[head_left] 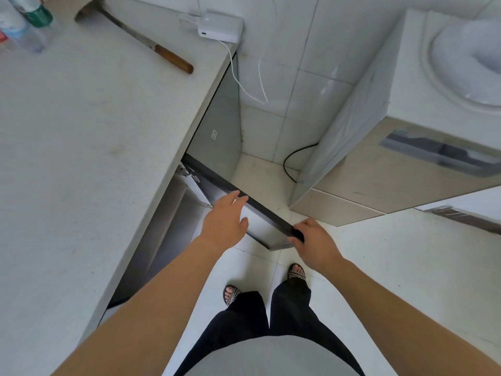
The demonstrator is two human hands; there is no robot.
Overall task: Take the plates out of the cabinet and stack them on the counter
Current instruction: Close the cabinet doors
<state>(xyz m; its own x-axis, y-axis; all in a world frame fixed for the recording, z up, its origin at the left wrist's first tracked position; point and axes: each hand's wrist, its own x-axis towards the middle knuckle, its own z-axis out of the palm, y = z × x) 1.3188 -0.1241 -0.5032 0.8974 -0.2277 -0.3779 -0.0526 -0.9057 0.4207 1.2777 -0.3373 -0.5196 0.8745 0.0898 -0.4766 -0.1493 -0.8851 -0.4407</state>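
1. Grips open cabinet door by its top edge with right hand, fingers curled round it, near centre.
2. Holds left hand loose-fingered, grasping nothing, at right hand's 9 o'clock.
3. Shows counter at 9 o'clock.

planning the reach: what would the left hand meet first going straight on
Likely the open grey cabinet door's dark top edge; the left hand looks nearly on it, depth unclear.

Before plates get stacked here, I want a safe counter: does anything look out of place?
Yes. A wooden-handled metal tool lies diagonally across the counter, an odd thing for a kitchen worktop. A white adapter sits right at the counter's far corner, its cable dangling over the edge. No spill or damage shows.
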